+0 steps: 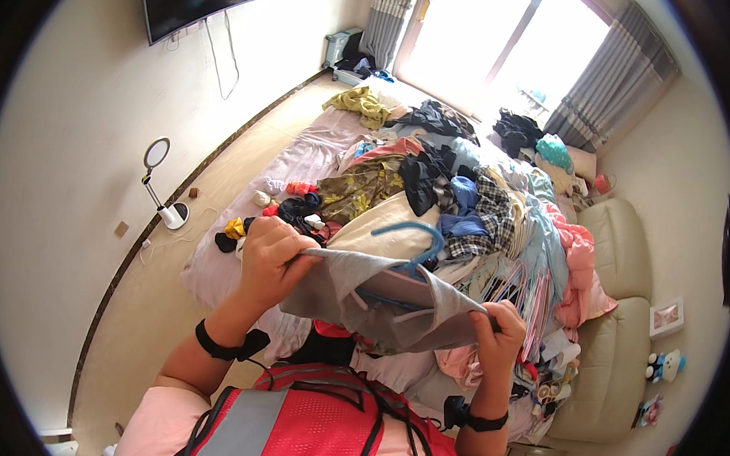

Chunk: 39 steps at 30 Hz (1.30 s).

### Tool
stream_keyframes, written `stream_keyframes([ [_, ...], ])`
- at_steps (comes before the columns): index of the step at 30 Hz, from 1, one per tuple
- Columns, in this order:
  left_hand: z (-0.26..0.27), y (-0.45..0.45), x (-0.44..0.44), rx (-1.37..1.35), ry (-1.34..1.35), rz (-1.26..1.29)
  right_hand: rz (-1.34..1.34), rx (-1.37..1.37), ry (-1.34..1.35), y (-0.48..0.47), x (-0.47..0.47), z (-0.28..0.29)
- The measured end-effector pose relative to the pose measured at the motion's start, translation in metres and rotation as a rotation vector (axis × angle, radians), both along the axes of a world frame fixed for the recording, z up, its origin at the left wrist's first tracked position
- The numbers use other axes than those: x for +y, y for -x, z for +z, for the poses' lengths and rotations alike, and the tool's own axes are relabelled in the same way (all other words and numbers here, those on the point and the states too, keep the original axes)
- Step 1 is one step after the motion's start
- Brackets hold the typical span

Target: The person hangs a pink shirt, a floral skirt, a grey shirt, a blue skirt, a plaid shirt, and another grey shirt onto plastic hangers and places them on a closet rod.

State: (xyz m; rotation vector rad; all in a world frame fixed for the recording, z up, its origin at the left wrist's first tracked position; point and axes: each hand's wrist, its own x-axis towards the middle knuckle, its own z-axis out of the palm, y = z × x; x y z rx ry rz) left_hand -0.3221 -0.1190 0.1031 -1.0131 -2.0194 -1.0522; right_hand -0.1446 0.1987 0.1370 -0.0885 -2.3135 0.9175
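A grey garment [386, 302] hangs stretched between my two hands, in front of my chest. My left hand [278, 258] pinches one upper edge of it between thumb and fingers. At the other end, my right hand [500, 328] grips the opposite upper edge. A blue clothes hanger [422, 246] is inside the garment's neck opening, its hook sticking up above the fabric. Beyond the garment lies a big heap of mixed clothes, among them a black-and-white checked shirt [493, 209] and a brown garment with yellow pattern [363, 188].
The heap covers a pink sheet [301, 158]. Many thin hangers [515, 283] lie to its right, beside a pink padded jacket [575, 243] and a beige leather sofa [609, 361]. A lamp-like ring stand [173, 215] with cables stands on the floor to the left. An open suitcase [348, 50] sits near the window.
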Motion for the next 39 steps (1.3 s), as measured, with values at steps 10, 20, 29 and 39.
stream_keyframes([
  [10, -0.122, 0.046, -0.069, -0.865, -0.544, -0.228, -0.035, 0.199, 0.039, 0.04, -0.011, 0.042],
  [20, -0.204, 0.043, -0.021, -0.851, -0.334, -0.364, 0.022, 0.258, 0.106, 0.097, -0.073, 0.109],
  [29, -0.191, 0.033, 0.044, -1.158, -0.329, -0.602, 0.13, 0.191, -0.119, 0.166, -0.144, 0.123],
  [39, -0.164, 0.036, 0.083, -0.66, -0.188, -0.628, 0.133, 0.128, -0.077, 0.201, -0.183, 0.133],
])
